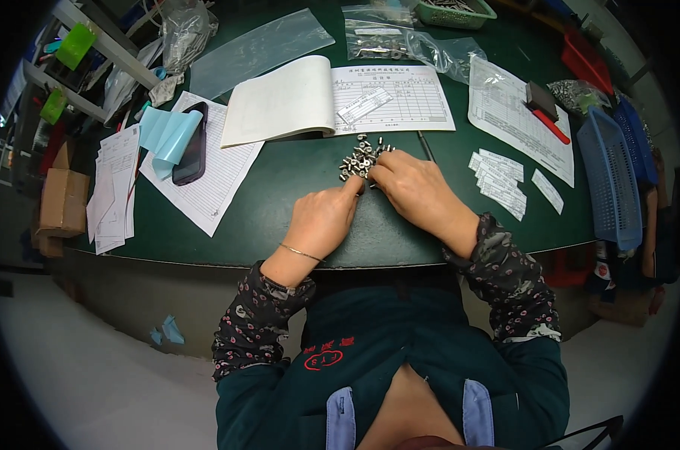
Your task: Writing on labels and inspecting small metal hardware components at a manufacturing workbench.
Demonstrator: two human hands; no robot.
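A small heap of shiny metal fittings [361,159] lies on the green tabletop in front of me. At its near left side is my left hand [321,219], fingers curled together and tips down by the closest pieces. My right hand [416,187] reaches in from the right, its thumb and fingers pinched together at the heap's right edge. Whatever sits between the fingertips of either hand is too small or too covered to name. Just behind the heap is an open form book [400,97] with a paper slip on its printed page. A dark pen [426,147] lies beyond my right hand.
On the left, a phone [192,161] and a blue face mask [167,135] rest on lined paper. Paper labels [499,182] lie to the right, near a blue plastic basket [609,180]. Clear bags of metal parts [377,45] and a green tray [456,15] are at the back.
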